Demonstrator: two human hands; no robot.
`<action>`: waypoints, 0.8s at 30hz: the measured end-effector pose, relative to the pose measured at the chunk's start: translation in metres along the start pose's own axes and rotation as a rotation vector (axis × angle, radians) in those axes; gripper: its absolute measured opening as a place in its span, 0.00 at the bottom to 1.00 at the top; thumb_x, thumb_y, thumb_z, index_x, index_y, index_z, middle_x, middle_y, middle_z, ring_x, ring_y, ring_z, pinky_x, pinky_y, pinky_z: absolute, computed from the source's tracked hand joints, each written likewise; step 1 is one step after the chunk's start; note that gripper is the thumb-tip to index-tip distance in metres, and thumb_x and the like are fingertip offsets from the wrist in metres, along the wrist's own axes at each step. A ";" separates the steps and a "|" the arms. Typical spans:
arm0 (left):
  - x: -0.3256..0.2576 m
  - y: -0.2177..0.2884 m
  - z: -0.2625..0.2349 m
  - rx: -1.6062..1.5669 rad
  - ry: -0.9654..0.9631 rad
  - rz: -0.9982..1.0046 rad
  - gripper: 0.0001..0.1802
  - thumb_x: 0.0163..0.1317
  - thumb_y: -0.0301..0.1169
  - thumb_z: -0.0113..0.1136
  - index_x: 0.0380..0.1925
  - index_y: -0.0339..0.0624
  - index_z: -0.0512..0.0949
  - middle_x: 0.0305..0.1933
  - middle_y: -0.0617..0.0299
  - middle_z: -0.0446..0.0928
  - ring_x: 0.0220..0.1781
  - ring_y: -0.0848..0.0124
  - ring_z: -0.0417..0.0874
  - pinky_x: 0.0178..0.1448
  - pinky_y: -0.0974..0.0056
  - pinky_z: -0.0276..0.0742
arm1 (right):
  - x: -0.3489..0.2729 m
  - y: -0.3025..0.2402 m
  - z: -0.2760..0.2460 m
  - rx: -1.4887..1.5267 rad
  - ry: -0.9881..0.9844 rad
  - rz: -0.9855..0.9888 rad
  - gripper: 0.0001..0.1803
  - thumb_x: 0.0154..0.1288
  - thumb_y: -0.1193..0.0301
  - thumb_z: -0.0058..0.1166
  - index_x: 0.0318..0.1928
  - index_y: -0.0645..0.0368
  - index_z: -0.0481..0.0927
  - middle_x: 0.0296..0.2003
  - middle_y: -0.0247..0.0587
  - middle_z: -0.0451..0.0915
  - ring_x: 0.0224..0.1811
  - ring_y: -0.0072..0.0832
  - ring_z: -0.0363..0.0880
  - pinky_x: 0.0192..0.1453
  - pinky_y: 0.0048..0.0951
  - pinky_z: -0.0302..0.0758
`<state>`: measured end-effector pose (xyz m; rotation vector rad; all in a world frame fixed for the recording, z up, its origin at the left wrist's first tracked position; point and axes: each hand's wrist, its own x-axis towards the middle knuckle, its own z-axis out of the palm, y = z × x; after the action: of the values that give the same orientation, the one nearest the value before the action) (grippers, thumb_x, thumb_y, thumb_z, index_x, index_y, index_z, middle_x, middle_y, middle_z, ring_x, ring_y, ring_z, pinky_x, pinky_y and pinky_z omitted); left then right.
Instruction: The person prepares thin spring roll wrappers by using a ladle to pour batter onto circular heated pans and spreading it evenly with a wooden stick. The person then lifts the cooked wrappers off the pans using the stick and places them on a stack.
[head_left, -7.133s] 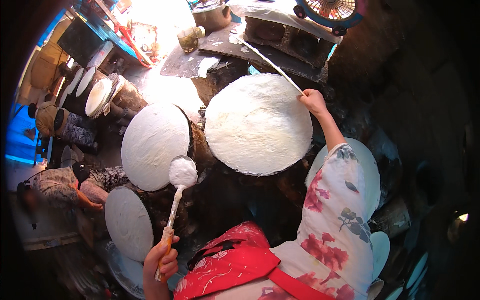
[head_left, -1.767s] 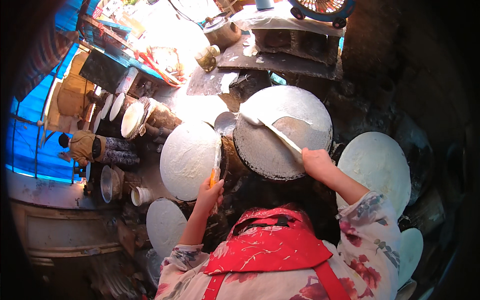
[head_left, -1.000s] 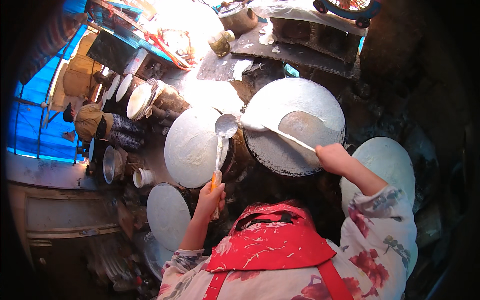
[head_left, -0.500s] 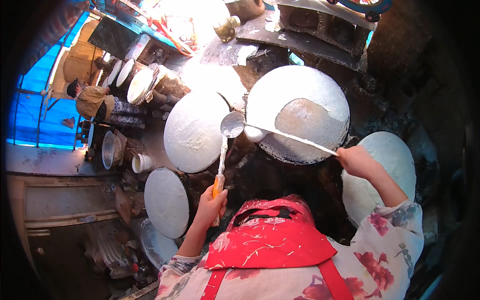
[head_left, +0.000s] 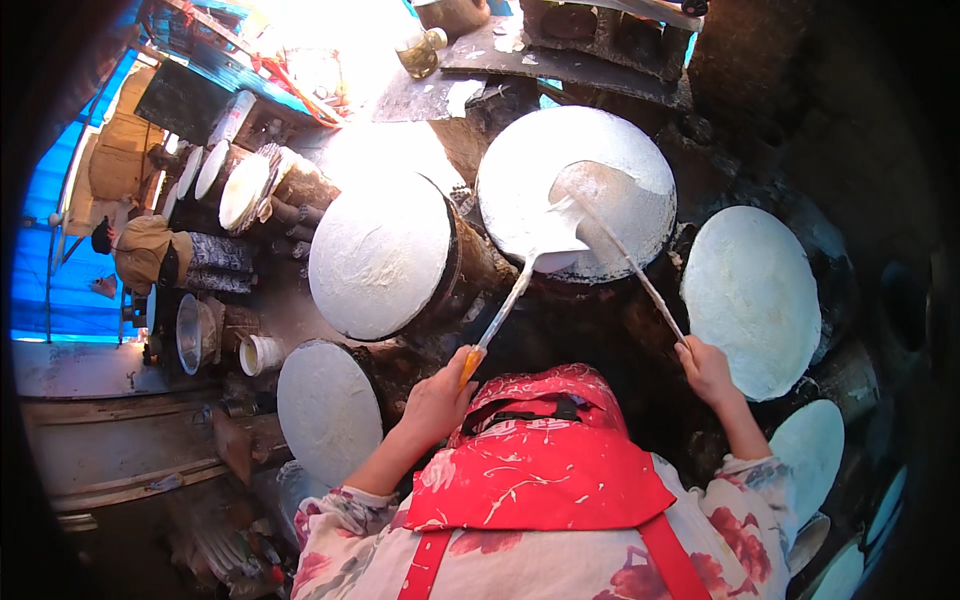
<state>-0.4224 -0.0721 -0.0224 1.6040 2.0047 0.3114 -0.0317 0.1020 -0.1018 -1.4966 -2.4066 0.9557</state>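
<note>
My left hand (head_left: 437,405) is closed round the orange handle of a batter-smeared spreader (head_left: 508,305), whose pale blade reaches the near edge of a round griddle (head_left: 520,150). White batter coats most of that griddle, with a brownish patch (head_left: 630,215) at its right that the batter does not cover. In my right hand (head_left: 708,370) is the long thin handle of a ladle (head_left: 642,272). The ladle's far end lies over the griddle close to the blade; its bowl is blurred among the white batter.
More white-coated round griddles stand around me: one to the left (head_left: 375,255), one at lower left (head_left: 325,410), one to the right (head_left: 750,300). A white bucket (head_left: 263,355) and a basin (head_left: 190,333) are farther left, below a person (head_left: 150,250) near more griddles. A bottle (head_left: 420,52) stands at the back.
The ladle has moved from the gap between two griddles to over the far griddle. My left hand has brought the spreader rightward to that griddle's edge. The view has shifted too.
</note>
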 end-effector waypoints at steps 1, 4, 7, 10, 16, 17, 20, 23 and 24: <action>0.002 -0.002 -0.005 0.012 0.040 0.073 0.31 0.60 0.33 0.57 0.62 0.40 0.61 0.38 0.39 0.77 0.38 0.44 0.80 0.40 0.48 0.75 | -0.012 0.000 0.022 0.111 0.049 0.080 0.14 0.70 0.61 0.44 0.33 0.59 0.73 0.21 0.51 0.75 0.26 0.51 0.75 0.29 0.45 0.68; 0.004 -0.016 0.005 -0.204 0.402 0.239 0.30 0.61 0.30 0.57 0.62 0.39 0.60 0.41 0.42 0.78 0.40 0.46 0.81 0.39 0.53 0.77 | -0.020 -0.051 0.069 0.534 0.135 0.192 0.14 0.71 0.64 0.41 0.39 0.60 0.77 0.18 0.44 0.73 0.19 0.35 0.74 0.25 0.35 0.68; 0.014 -0.028 0.001 -0.758 0.294 0.037 0.25 0.65 0.29 0.55 0.61 0.40 0.62 0.28 0.58 0.74 0.20 0.66 0.76 0.22 0.68 0.69 | 0.012 -0.111 0.131 0.468 0.123 0.025 0.16 0.71 0.61 0.40 0.41 0.58 0.77 0.25 0.52 0.78 0.28 0.48 0.78 0.32 0.44 0.71; 0.017 -0.022 -0.016 -1.095 0.140 -0.105 0.19 0.67 0.31 0.52 0.56 0.40 0.64 0.22 0.68 0.65 0.12 0.82 0.62 0.14 0.76 0.57 | 0.037 -0.150 0.164 0.296 0.022 0.083 0.19 0.70 0.57 0.40 0.41 0.58 0.78 0.31 0.56 0.79 0.37 0.55 0.77 0.39 0.50 0.72; -0.009 -0.050 -0.025 -1.141 0.094 -0.104 0.18 0.68 0.33 0.51 0.55 0.39 0.64 0.21 0.66 0.66 0.12 0.79 0.64 0.14 0.74 0.60 | -0.007 -0.101 0.158 0.753 0.118 0.529 0.17 0.70 0.61 0.42 0.33 0.60 0.77 0.20 0.46 0.78 0.22 0.40 0.77 0.28 0.37 0.72; -0.009 -0.047 -0.024 -1.153 0.087 -0.097 0.18 0.68 0.34 0.50 0.55 0.39 0.64 0.21 0.66 0.66 0.12 0.79 0.65 0.15 0.74 0.61 | -0.006 -0.107 0.162 0.802 0.175 0.527 0.16 0.70 0.63 0.41 0.31 0.61 0.76 0.19 0.46 0.77 0.21 0.42 0.77 0.28 0.39 0.72; -0.010 -0.041 -0.022 -1.164 0.071 -0.094 0.19 0.69 0.36 0.49 0.55 0.39 0.65 0.20 0.65 0.67 0.12 0.78 0.65 0.16 0.74 0.62 | 0.006 -0.142 0.180 0.247 0.305 0.054 0.19 0.70 0.59 0.40 0.30 0.60 0.76 0.22 0.50 0.79 0.28 0.49 0.80 0.35 0.47 0.74; -0.003 -0.040 -0.026 -1.134 0.046 -0.094 0.20 0.70 0.39 0.47 0.56 0.39 0.64 0.20 0.65 0.67 0.13 0.78 0.66 0.17 0.73 0.63 | 0.004 -0.105 0.186 0.336 0.239 0.210 0.20 0.71 0.59 0.40 0.28 0.58 0.75 0.18 0.41 0.74 0.20 0.33 0.72 0.24 0.36 0.67; -0.001 -0.042 -0.025 -1.118 0.048 -0.104 0.20 0.71 0.39 0.46 0.56 0.39 0.64 0.20 0.65 0.67 0.13 0.77 0.66 0.17 0.73 0.63 | 0.002 -0.078 0.188 0.423 0.290 0.252 0.19 0.71 0.60 0.40 0.27 0.58 0.73 0.15 0.35 0.71 0.13 0.23 0.68 0.17 0.30 0.63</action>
<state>-0.4706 -0.0803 -0.0227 0.7618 1.4409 1.1736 -0.1740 -0.0012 -0.2040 -1.6554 -1.7154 1.1186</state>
